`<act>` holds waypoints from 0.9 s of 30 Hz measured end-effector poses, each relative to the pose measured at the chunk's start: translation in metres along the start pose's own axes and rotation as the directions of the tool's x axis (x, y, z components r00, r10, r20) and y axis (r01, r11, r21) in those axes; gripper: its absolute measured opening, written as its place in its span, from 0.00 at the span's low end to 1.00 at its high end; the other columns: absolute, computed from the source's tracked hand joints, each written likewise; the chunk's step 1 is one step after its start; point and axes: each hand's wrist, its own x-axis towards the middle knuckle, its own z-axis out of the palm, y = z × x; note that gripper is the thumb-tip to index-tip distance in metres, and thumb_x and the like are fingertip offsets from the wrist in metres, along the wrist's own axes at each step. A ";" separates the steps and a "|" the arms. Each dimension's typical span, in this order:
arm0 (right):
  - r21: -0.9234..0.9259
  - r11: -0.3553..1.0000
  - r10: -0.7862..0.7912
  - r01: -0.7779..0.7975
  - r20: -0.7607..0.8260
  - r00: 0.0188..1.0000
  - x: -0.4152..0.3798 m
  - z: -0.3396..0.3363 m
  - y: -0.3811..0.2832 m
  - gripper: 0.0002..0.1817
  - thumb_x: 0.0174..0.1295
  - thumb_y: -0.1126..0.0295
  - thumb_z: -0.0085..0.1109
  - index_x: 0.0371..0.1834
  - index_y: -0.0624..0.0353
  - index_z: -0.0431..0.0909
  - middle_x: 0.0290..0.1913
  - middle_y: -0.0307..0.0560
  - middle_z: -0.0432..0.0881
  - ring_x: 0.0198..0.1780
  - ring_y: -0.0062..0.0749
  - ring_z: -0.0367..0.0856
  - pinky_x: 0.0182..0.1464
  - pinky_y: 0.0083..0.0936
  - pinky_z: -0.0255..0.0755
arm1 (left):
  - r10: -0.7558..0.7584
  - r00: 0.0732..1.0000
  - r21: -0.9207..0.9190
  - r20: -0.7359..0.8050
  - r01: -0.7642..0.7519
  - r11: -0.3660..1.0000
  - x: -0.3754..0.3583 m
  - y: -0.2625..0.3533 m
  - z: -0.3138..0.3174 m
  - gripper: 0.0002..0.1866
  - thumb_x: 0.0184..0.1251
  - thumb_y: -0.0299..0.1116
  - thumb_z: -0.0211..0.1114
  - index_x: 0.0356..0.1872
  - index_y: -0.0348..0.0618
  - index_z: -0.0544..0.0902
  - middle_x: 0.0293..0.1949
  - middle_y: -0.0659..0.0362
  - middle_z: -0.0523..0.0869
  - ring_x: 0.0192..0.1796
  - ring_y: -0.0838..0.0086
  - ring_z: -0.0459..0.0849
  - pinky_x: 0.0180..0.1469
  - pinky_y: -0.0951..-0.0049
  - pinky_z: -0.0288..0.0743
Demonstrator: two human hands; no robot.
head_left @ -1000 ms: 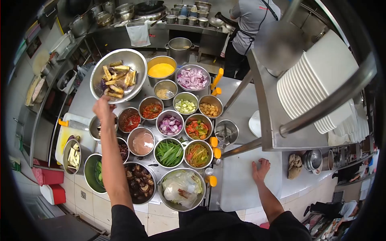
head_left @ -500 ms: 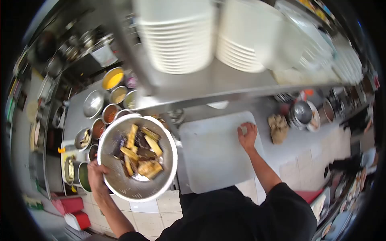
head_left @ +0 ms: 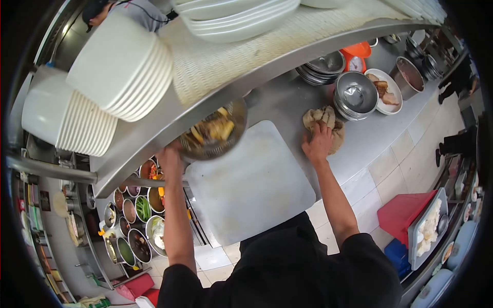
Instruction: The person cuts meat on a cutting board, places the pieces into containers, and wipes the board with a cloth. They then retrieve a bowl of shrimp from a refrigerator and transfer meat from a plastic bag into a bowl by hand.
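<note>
My left hand grips the near-left rim of a metal colander, blurred by motion and partly under the shelf. Inside it lie several yellow and dark cooked pieces that look like eggplant. My right hand is on a crumpled brown cloth, fingers bent over its folds. Between my arms a white cutting board lies at a slant on the steel counter, with nothing on it.
A steel shelf with stacked white bowls crosses above the counter. Metal bowls, a plate of meat and an orange scale stand beyond the cloth. Several ingredient pots sit at lower left. Another person is at the top left.
My left hand has carried the colander away from my body, to the far side of the board under the shelf. My right hand has moved off the board onto the cloth. The view has turned.
</note>
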 end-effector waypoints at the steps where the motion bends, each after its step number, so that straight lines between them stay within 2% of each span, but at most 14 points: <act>1: -0.008 1.000 -0.029 0.029 -0.002 1.000 -0.001 0.001 0.002 0.28 0.45 0.65 0.67 0.53 0.55 0.73 0.57 0.50 0.71 0.57 0.48 0.67 0.56 0.44 0.60 | -0.011 0.999 0.101 -0.043 0.015 0.995 0.025 0.000 0.013 0.12 0.55 0.23 0.59 0.42 0.35 0.80 0.33 0.56 0.82 0.35 0.72 0.81 0.34 0.72 0.74; 4: -0.039 0.998 -0.059 0.059 -0.004 0.998 -0.003 0.007 0.007 0.27 0.46 0.63 0.65 0.53 0.55 0.74 0.56 0.48 0.71 0.56 0.46 0.67 0.54 0.42 0.61 | 0.020 0.999 0.227 -0.049 -0.009 0.974 0.082 0.003 0.045 0.12 0.55 0.23 0.59 0.42 0.35 0.80 0.33 0.56 0.82 0.35 0.72 0.81 0.35 0.72 0.74; 9: -0.080 0.995 -0.058 0.056 -0.016 0.998 -0.010 0.013 0.008 0.26 0.49 0.61 0.63 0.54 0.54 0.74 0.57 0.47 0.72 0.55 0.45 0.68 0.52 0.40 0.61 | 0.009 1.000 0.282 -0.022 -0.002 0.959 0.122 0.009 0.055 0.12 0.55 0.23 0.59 0.42 0.35 0.80 0.34 0.56 0.82 0.35 0.71 0.81 0.35 0.72 0.74; 11: -0.046 0.993 -0.114 0.109 -0.104 0.988 -0.011 0.014 0.009 0.27 0.49 0.61 0.63 0.55 0.53 0.74 0.58 0.47 0.72 0.54 0.44 0.68 0.51 0.40 0.60 | 0.003 1.000 0.296 -0.018 0.002 0.955 0.128 0.009 0.056 0.12 0.55 0.23 0.60 0.42 0.35 0.80 0.34 0.56 0.82 0.35 0.71 0.81 0.35 0.72 0.74; 15: -0.035 0.997 -0.070 0.068 -0.077 0.995 -0.011 0.016 0.007 0.26 0.49 0.61 0.63 0.54 0.53 0.74 0.58 0.46 0.72 0.53 0.43 0.69 0.50 0.39 0.60 | 0.002 1.000 0.304 -0.004 -0.001 0.953 0.141 0.012 0.058 0.12 0.56 0.23 0.60 0.42 0.35 0.80 0.34 0.56 0.83 0.36 0.71 0.81 0.36 0.72 0.74; 20: -0.042 0.995 -0.097 0.093 -0.115 0.989 -0.010 0.015 0.006 0.25 0.49 0.59 0.63 0.53 0.53 0.75 0.58 0.47 0.72 0.51 0.42 0.69 0.49 0.38 0.61 | -0.003 1.000 0.313 0.004 0.001 0.950 0.150 0.015 0.060 0.12 0.56 0.23 0.60 0.42 0.35 0.81 0.35 0.56 0.83 0.36 0.71 0.81 0.36 0.72 0.74; 27: -0.068 0.994 -0.094 0.089 -0.074 0.993 -0.009 0.014 0.006 0.24 0.52 0.57 0.61 0.52 0.54 0.76 0.58 0.49 0.71 0.50 0.41 0.70 0.49 0.38 0.60 | -0.003 1.000 0.340 0.022 -0.005 0.941 0.152 0.015 0.071 0.12 0.56 0.23 0.60 0.42 0.35 0.81 0.35 0.55 0.83 0.37 0.71 0.81 0.37 0.71 0.75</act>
